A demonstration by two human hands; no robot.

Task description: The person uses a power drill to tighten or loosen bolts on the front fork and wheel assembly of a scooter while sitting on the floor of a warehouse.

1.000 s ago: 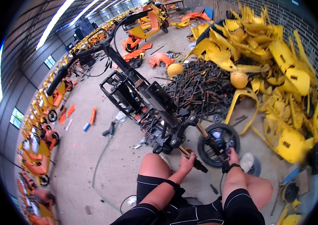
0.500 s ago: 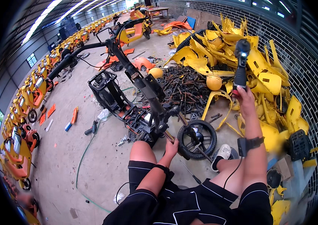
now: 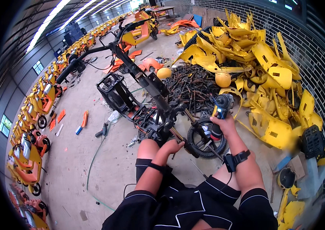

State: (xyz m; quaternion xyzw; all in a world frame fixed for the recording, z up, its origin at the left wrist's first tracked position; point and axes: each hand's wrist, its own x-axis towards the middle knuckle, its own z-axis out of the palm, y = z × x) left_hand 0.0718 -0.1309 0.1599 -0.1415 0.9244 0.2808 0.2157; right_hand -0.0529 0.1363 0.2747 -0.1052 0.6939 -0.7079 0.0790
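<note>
A stripped black scooter frame (image 3: 156, 88) with handlebars stands tilted in front of me. Its front wheel (image 3: 194, 150), black with a spoked rim, is beside the lower fork. My left hand (image 3: 170, 146) is closed at the lower end of the near fork leg (image 3: 177, 134); its fingertips are partly hidden. A small dark end pokes out below that hand. My right hand (image 3: 225, 125) grips a cordless impact driver (image 3: 223, 102), blue and black with a lit lamp, held above the wheel. The driver's red-and-black base shows below my hand.
Behind the wheel lies a heap of dark metal parts (image 3: 187, 88). Yellow body panels (image 3: 269, 76) pile against the brick wall on the right. A second power tool (image 3: 102, 131) and a green hose (image 3: 90, 168) lie on the floor at left. Yellow scooters (image 3: 30, 161) line the left side.
My right hand has brought the impact driver down and left, from up by the yellow panels to above the wheel. My left hand stays by the fork leg. The view has shifted slightly.
</note>
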